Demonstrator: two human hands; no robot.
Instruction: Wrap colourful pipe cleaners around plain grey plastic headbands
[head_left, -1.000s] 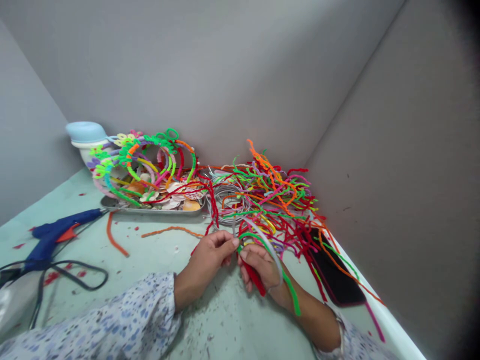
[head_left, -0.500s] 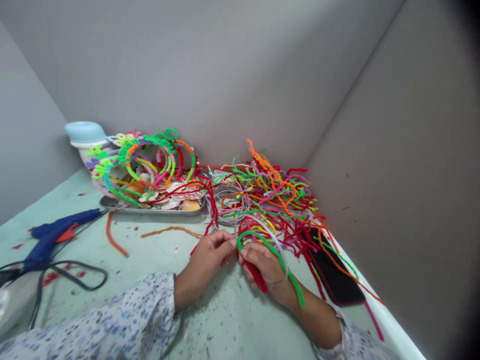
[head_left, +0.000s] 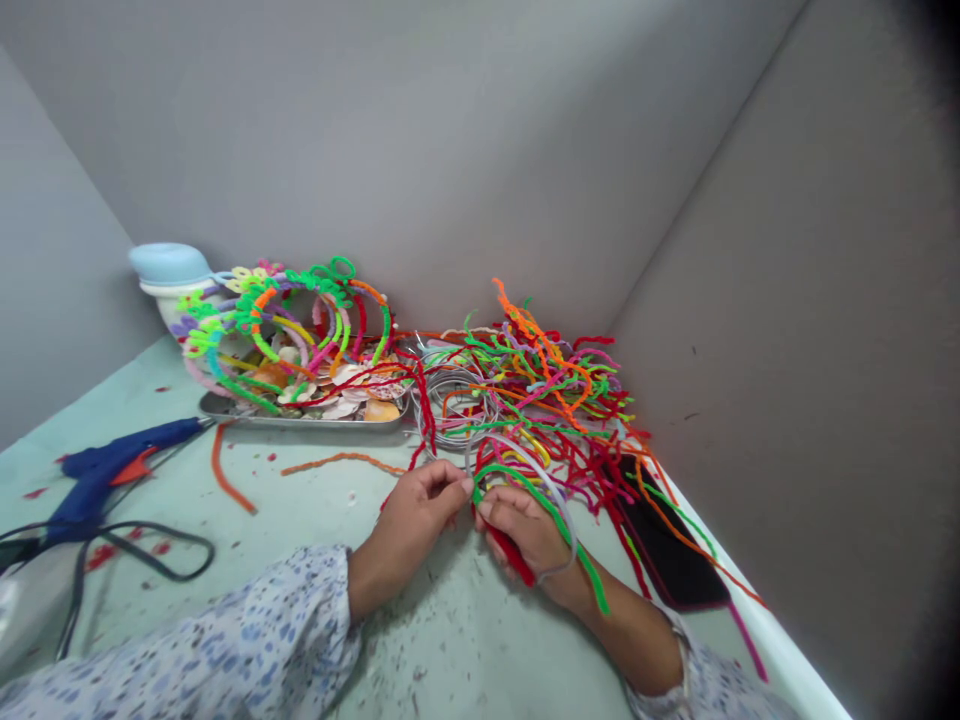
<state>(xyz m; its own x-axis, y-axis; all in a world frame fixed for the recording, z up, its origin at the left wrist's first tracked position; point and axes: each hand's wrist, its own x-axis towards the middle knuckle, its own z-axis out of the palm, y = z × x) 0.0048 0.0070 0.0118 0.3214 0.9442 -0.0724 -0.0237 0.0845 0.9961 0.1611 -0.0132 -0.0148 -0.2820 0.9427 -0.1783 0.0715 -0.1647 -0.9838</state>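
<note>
Gripping a fuzzy red strip, the right hand sat beside the left hand, pinched closed, contents unclear; fuzzy green pipe cleaner and thin grey hoop arched over the right hand.

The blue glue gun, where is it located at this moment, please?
In the head view, the blue glue gun lies on the table at the left, its nozzle close to the near left corner of the metal tray.

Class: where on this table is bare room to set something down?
Table patches lie between the twisted orange strand and left sleeve, and, speckled, between that sleeve and right forearm. Crowded: the strand pile beyond the right hand and the strand-crossed phone.
</note>
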